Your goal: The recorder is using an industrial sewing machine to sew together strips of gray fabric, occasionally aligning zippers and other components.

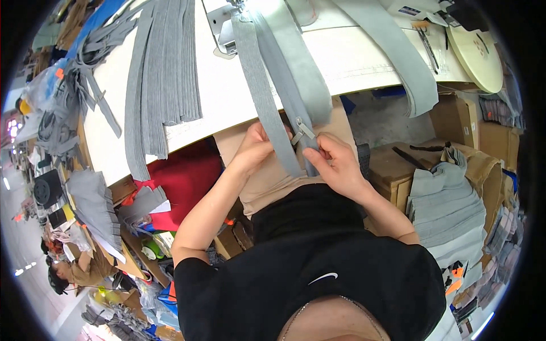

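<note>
My left hand (pixel 255 149) has its fingers curled beside a ribbed grey strip (pixel 261 79), which partly covers them; what they hold is hidden. My right hand (pixel 338 165) pinches the grey zipper tape (pixel 284 74) just below a metal zipper slider (pixel 301 126) with a dangling pull. The tape and strip hang from the sewing machine (pixel 224 28) over the table edge, above the beige cloth on my lap (pixel 239 193). A wide pale grey band (pixel 313 79) lies right of the tape.
The white table (pixel 352 57) bears stacked grey strips (pixel 165 74), tweezers (pixel 426 48) and a cream disc (pixel 483 62). Beside me are red cloth (pixel 187 170), cardboard boxes (pixel 446 116) and folded grey fabric (pixel 443 210). Another person (pixel 85 267) works at far left.
</note>
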The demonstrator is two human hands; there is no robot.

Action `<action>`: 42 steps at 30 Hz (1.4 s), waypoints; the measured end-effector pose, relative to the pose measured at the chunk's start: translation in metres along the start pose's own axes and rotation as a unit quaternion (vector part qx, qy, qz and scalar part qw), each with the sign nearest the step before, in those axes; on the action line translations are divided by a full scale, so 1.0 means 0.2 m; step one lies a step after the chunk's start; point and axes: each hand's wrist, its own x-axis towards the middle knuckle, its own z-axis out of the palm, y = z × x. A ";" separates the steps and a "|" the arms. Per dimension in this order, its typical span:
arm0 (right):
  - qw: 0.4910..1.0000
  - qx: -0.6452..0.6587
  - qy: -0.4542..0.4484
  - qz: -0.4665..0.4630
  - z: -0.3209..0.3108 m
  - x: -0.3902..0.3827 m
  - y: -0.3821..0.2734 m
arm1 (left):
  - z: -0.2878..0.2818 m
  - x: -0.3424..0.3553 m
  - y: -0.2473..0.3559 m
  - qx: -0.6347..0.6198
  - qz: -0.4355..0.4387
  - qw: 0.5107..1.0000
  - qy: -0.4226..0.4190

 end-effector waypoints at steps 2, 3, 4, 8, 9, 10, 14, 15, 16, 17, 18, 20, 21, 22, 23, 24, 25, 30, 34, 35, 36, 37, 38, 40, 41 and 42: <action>1.000 0.009 0.005 0.015 0.00 -0.01 0.00 | 0.07 0.01 0.04 0.020 0.011 1.000 0.008; 1.000 0.017 0.000 0.012 -0.01 -0.01 0.00 | 0.09 0.02 0.06 0.041 0.023 0.999 0.018; 1.000 0.025 -0.007 0.008 0.00 -0.01 -0.01 | 0.09 0.02 0.05 0.042 0.023 0.999 0.019; 0.999 0.049 0.011 0.016 0.01 -0.03 -0.01 | 0.09 0.01 0.08 0.141 0.076 0.986 -0.046; 0.998 0.051 0.011 0.028 0.00 -0.04 -0.01 | 0.10 -0.01 0.10 0.202 0.068 0.976 -0.048; 0.998 0.053 0.012 0.040 0.00 -0.04 -0.01 | 0.12 -0.03 0.12 0.203 0.067 0.976 -0.050; 0.996 0.060 0.005 0.066 0.01 -0.05 0.00 | 0.13 -0.09 0.13 0.128 0.027 0.991 -0.032; 0.997 0.057 0.001 0.050 0.02 -0.05 -0.01 | 0.12 -0.10 0.13 0.103 0.007 0.994 -0.032; 0.998 0.054 -0.002 0.034 0.03 -0.06 -0.01 | 0.13 -0.12 0.14 0.104 0.003 0.994 -0.035; 0.998 0.055 0.002 0.037 0.04 -0.07 0.00 | 0.14 -0.14 0.15 0.071 0.003 0.997 -0.020; 0.998 0.055 0.003 0.043 0.04 -0.07 0.00 | 0.15 -0.15 0.15 0.039 0.002 0.999 -0.005; 0.997 0.057 0.005 0.050 0.03 -0.08 -0.01 | 0.11 -0.16 0.14 0.032 -0.009 0.999 -0.018; 0.998 0.044 -0.001 0.054 0.02 -0.08 -0.02 | 0.10 -0.17 0.14 0.025 -0.017 0.999 -0.029; 0.998 0.031 -0.008 0.059 0.02 -0.08 -0.02 | 0.11 -0.18 0.13 0.024 -0.022 0.999 -0.031; 0.997 0.032 -0.006 0.064 0.03 -0.10 -0.02 | 0.12 -0.18 0.11 0.006 -0.002 1.000 -0.018; 0.998 0.026 -0.004 0.049 0.04 -0.11 -0.02 | 0.13 -0.18 0.10 -0.012 0.019 1.000 -0.006; 0.999 0.020 -0.003 0.035 0.04 -0.11 -0.02 | 0.14 -0.19 0.12 -0.013 0.013 1.000 -0.006; 0.993 -0.086 0.018 -0.078 0.05 -0.18 0.03 | 0.27 -0.22 0.22 0.107 -0.037 0.993 0.022; 0.980 -0.170 0.033 -0.097 0.01 -0.26 0.00 | 0.27 -0.25 0.21 0.130 -0.070 0.989 0.028; 0.981 -0.169 0.032 -0.092 0.02 -0.27 0.00 | 0.29 -0.25 0.22 0.123 -0.068 0.989 0.036; 0.963 -0.194 0.072 -0.170 0.02 -0.27 0.01 | 0.29 -0.25 0.22 0.121 -0.072 0.989 0.035; 0.937 -0.217 0.112 -0.248 0.02 -0.26 0.02 | 0.29 -0.25 0.22 0.108 -0.078 0.990 0.038; 0.938 -0.216 0.111 -0.246 0.03 -0.27 0.04 | 0.29 -0.25 0.22 0.095 -0.084 0.991 0.041; 0.900 -0.292 0.074 -0.315 0.04 -0.29 0.08 | 0.30 -0.26 0.22 0.097 -0.086 0.990 0.046; 0.886 -0.312 0.081 -0.334 0.03 -0.29 0.09 | 0.30 -0.26 0.23 0.101 -0.085 0.990 0.051; 0.884 -0.313 0.084 -0.336 0.02 -0.30 0.09 | 0.31 -0.26 0.24 0.103 -0.083 0.990 0.051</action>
